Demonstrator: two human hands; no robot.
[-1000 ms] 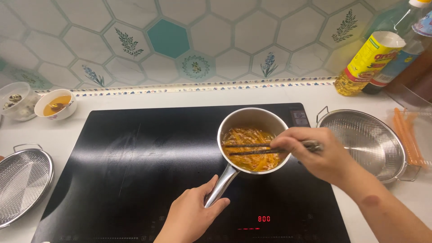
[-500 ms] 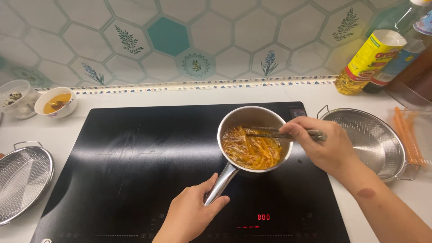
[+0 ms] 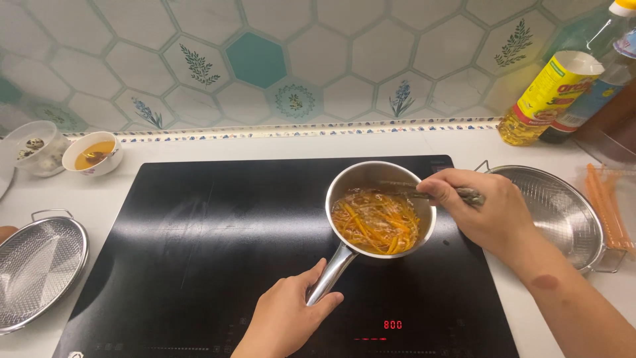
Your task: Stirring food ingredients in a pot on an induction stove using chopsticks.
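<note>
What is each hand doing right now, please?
Left hand: closed on the pan handle.
Right hand: closed on chopsticks that reach into the pan.

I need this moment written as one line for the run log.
left hand: grips saucepan handle | right hand: holds chopsticks in saucepan | contents: orange strips | under: black cooktop

Pale hexagon-tiled wall (image 3: 424, 59), one teal tile; white counter (image 3: 232, 147), seemingly evenly lit.
</note>
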